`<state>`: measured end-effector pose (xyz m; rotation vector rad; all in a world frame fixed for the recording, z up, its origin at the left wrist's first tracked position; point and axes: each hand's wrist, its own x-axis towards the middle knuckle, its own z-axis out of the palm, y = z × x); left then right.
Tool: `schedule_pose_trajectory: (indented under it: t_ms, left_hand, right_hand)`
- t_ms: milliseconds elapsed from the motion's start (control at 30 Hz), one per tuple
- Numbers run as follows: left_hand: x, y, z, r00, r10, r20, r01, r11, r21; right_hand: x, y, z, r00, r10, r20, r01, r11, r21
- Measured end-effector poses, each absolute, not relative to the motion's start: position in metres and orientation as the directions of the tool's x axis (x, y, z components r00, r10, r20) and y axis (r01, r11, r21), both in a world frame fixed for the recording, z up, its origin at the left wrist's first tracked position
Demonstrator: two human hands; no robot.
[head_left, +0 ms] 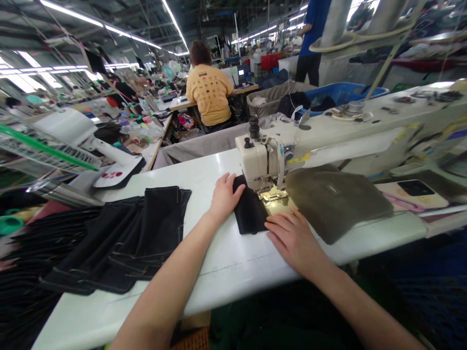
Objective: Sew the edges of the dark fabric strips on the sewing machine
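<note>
Fabric (251, 214), black and folded into a small rectangle, lies short of the front edge of a glossy white sewing table (219, 265), just beside the cream sewing machine's (255, 160) gold metal plate (282, 204). Pale-stitched black cloth pieces (153, 218) overlap toward the table's left end, probably for easy reach. Bare left hand (224, 194), loosely open, rests at the fabric's far left edge; bare right hand (292, 238), fingers extended, touches its near right corner, seemingly steadying it; neither visibly grips.

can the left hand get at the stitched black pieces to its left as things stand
Probably yes: the left hand is on the small black piece, and only white tabletop shows between that hand and the stitched black pieces.
</note>
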<state>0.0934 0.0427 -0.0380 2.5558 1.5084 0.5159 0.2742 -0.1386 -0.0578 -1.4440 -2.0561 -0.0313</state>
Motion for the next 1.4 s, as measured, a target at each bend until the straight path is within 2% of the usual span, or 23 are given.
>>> schedule_pose_trajectory:
  t_ms: [67, 133, 300, 467, 600, 667, 733, 867, 967, 1067, 1200, 1300, 1400]
  left_hand:
    - [0.085, 0.044, -0.035, 0.342, 0.918, 0.203, 0.887, -0.386, 0.251]
    - [0.074, 0.044, -0.032, 0.312, 0.940, 0.138, 0.912, -0.337, 0.234]
    - [0.046, 0.036, -0.024, 0.325, 0.945, -0.025, 0.894, -0.298, 0.334]
    - [0.029, 0.015, -0.023, 0.251, 0.967, -0.034, 0.867, -0.209, 0.452]
    - [0.024, 0.001, -0.015, 0.222, 0.963, -0.154, 0.847, -0.112, 0.519]
    - [0.022, -0.006, -0.012, 0.268, 0.948, -0.169, 0.798, -0.121, 0.591]
    - [0.018, -0.014, -0.010, 0.290, 0.949, -0.123, 0.705, -0.125, 0.698]
    - [0.009, -0.036, -0.009, 0.193, 0.976, -0.106, 0.414, 0.017, 0.910]
    - [0.005, -0.051, -0.009, 0.143, 0.981, -0.134, 0.236, 0.097, 0.967]
    - [0.005, -0.060, -0.008, 0.109, 0.984, -0.139, 0.131, 0.125, 0.984]
    - [0.009, -0.065, -0.010, 0.032, 0.990, -0.141, 0.026, 0.140, 0.990]
    - [0.013, -0.072, -0.013, -0.016, 0.991, -0.134, -0.026, 0.134, 0.991]
    - [0.016, -0.082, -0.017, -0.076, 0.989, -0.125, -0.036, 0.122, 0.992]
  right_hand:
    - [0.279, -0.140, -0.057, -0.229, 0.841, 0.491, 0.830, 0.432, -0.353]
    - [0.285, -0.140, -0.057, -0.231, 0.845, 0.483, 0.796, 0.449, -0.406]
    - [0.295, -0.139, -0.062, -0.144, 0.876, 0.461, 0.756, 0.398, -0.519]
    - [0.291, -0.140, -0.066, -0.030, 0.904, 0.426, 0.852, 0.246, -0.462]
    - [0.287, -0.139, -0.064, -0.029, 0.923, 0.385, 0.891, 0.199, -0.409]
    - [0.287, -0.138, -0.063, -0.026, 0.929, 0.370, 0.887, 0.192, -0.420]
    - [0.287, -0.138, -0.061, -0.018, 0.932, 0.363, 0.878, 0.188, -0.440]
    - [0.289, -0.136, -0.061, -0.012, 0.931, 0.365, 0.840, 0.208, -0.501]
    - [0.289, -0.136, -0.058, -0.014, 0.936, 0.352, 0.771, 0.234, -0.593]
    - [0.285, -0.136, -0.052, 0.042, 0.962, 0.270, 0.654, 0.178, -0.735]
    - [0.276, -0.137, -0.046, 0.135, 0.983, 0.127, 0.365, 0.070, -0.928]
    - [0.271, -0.138, -0.045, 0.178, 0.979, 0.095, 0.168, 0.065, -0.984]
    - [0.272, -0.141, -0.047, 0.285, 0.953, 0.105, 0.221, 0.041, -0.975]
